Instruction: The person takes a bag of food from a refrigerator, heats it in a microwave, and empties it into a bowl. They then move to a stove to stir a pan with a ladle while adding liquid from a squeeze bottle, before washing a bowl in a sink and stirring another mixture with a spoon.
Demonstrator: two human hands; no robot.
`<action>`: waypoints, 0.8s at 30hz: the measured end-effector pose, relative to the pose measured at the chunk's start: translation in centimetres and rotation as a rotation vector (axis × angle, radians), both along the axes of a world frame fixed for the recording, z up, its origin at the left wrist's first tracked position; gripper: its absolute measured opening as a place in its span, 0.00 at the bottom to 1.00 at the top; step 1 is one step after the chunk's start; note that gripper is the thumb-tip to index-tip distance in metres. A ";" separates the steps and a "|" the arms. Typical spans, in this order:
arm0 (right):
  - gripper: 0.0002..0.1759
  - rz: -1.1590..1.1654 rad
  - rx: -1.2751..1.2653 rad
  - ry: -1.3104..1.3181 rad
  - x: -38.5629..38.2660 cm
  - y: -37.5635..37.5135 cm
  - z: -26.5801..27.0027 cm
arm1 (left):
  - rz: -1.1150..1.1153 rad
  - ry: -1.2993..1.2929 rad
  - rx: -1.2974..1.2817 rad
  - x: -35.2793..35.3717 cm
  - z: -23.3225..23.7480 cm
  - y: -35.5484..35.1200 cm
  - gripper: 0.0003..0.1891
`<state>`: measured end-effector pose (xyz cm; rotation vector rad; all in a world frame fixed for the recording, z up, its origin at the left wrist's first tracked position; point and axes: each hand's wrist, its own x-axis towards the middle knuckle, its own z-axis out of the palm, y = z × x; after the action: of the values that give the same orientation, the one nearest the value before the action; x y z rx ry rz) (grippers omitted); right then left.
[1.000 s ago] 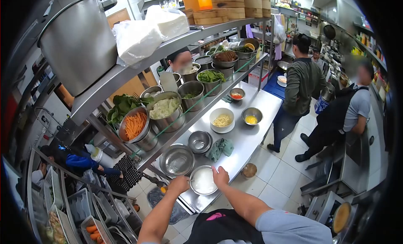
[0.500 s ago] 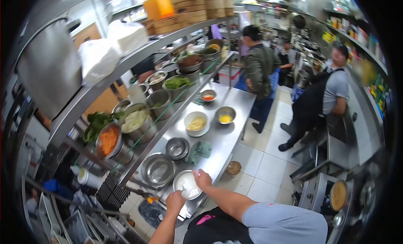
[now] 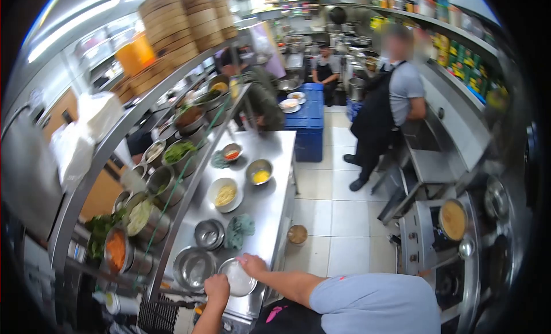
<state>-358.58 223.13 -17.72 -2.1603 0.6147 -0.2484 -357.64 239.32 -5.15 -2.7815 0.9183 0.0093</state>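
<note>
A metal bowl [image 3: 240, 283] with white contents sits at the near end of the steel counter. My right hand [image 3: 251, 265] is closed on its far right rim. My left hand [image 3: 217, 287] is a fist at the bowl's left side; what its fingers hold is hidden. To the left lies a wider metal bowl [image 3: 194, 269], with smaller stacked metal bowls [image 3: 209, 234] behind it. A crumpled green cloth [image 3: 239, 230] is beside the stack. Farther along stand a white bowl of pale yellow strips [image 3: 225, 195] and a metal bowl with yellow contents [image 3: 260, 172].
A shelf with containers of shredded carrot [image 3: 116, 249] and greens runs along the left. One person [image 3: 379, 110] stands at right, another [image 3: 259, 93] bends by the counter's far end, a third [image 3: 326, 70] is behind. A blue bin [image 3: 307, 127] and stove [image 3: 427, 242] flank the aisle.
The view has turned right, bringing the blue bin into sight. The person in the dark green jacket now bends toward the counter. Both my hands stay at the bowl.
</note>
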 end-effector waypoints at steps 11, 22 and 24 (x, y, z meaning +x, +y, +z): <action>0.28 -0.050 0.071 0.048 -0.4 0.2 1.0 | 0.134 0.298 -0.198 3.5 -1.5 2.3 0.14; 0.28 -0.072 0.010 0.050 -0.1 0.6 0.1 | 0.196 0.328 -0.483 0.0 -6.5 2.4 0.14; 0.28 -0.080 -0.011 0.033 -0.1 0.5 0.2 | 0.257 0.260 -0.452 -2.1 -5.2 0.9 0.13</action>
<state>-358.68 223.61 -17.52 -2.1566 0.7216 -0.2600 -359.74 240.23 -10.37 -3.3668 0.6720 0.2367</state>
